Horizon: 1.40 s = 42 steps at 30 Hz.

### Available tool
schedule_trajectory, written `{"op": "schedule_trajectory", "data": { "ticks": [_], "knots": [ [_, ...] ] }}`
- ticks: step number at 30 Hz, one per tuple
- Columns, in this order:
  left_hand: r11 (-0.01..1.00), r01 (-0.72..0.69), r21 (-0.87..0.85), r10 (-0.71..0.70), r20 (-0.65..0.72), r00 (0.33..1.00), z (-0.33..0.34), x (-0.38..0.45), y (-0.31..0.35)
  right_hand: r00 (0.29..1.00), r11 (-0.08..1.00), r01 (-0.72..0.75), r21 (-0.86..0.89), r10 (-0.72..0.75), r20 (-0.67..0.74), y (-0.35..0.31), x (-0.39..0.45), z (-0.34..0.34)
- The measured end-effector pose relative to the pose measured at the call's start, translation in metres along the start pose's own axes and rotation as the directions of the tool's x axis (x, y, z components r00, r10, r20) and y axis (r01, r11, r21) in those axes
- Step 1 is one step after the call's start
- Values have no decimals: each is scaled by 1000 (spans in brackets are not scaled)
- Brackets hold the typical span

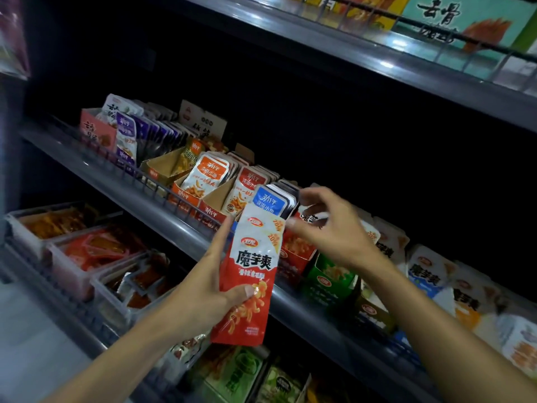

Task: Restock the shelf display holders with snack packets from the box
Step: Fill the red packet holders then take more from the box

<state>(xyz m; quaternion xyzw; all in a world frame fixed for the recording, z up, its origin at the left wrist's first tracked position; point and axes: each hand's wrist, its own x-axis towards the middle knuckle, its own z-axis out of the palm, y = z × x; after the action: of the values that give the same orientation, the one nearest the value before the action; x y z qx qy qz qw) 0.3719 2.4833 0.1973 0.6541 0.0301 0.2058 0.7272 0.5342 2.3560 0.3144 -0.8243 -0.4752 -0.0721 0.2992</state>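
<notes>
Nearest, the left hand [207, 289] grips a stack of red-and-white snack packets [251, 274] – thumb curled over the front, fingers behind – holding it upright in front of the middle shelf [305, 308], just off its front edge. At least two packets show at the stack's staggered top; the exact count cannot be told. The right hand [322, 225] is raised at the stack's upper right corner, fingers bent, thumb and forefinger close together at the top packet; motion blur hides whether they pinch it.

Behind the hands, along the shelf's front rail, cardboard display holders stand in a row. A red holder [297, 258] sits directly behind the right hand, a green holder [329, 282] beside it toward the right. To the left are a holder with a blue-topped packet [268, 200] at its front, then two holders of orange and red packets [207, 177], and further off, near the shelf's left end, purple packets [126, 135] and a pink holder [97, 132].

Below, on the lower shelf, three clear tubs [69, 267] hold red packets – above, the top shelf [377, 58] carries a teal box [462, 21].
</notes>
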Motion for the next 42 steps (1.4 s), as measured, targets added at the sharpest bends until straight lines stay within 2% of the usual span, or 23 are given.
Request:
{"op": "schedule_trajectory", "data": {
  "ticks": [2,4,7,12,17,20,22,23,25,28,30,35,42],
  "knots": [
    [998,-28,51,26,24,999,5,1,2,968,982,-73,177,27,249,-11,-12,5],
    [995,-41,96,38,33,999,10,2,5,932,952,-137,275,30,361,-12,-16,5],
    [997,-36,62,36,2,999,15,3,4,940,943,-170,286,68,335,-13,-18,1],
    [990,-7,139,15,-56,998,19,9,-2,956,904,-235,356,150,251,-2,-18,-6],
    [988,-22,154,29,-38,999,21,21,1,945,916,-274,294,199,259,-2,-18,-22],
    [981,-62,184,79,-85,993,27,31,5,969,938,-236,254,208,132,-2,-10,-46],
    [913,-128,388,207,-167,964,28,42,5,975,941,-209,267,221,-15,2,-1,-68],
    [847,-152,510,277,-179,944,27,46,6,971,939,-206,275,231,-63,4,3,-78],
    [662,-191,725,385,-110,916,27,53,8,966,943,-209,257,240,-94,10,11,-89],
    [375,-198,905,403,34,915,31,63,8,963,956,-240,169,257,-80,14,19,-85],
    [287,-179,941,370,64,927,32,66,6,964,962,-249,114,257,-67,14,23,-76],
    [256,-176,951,317,89,944,26,69,-1,973,962,-228,-152,220,-68,12,33,-54],
    [268,-196,943,317,106,943,23,70,-4,974,906,-221,-361,227,-27,13,35,-29]
  ]
}}
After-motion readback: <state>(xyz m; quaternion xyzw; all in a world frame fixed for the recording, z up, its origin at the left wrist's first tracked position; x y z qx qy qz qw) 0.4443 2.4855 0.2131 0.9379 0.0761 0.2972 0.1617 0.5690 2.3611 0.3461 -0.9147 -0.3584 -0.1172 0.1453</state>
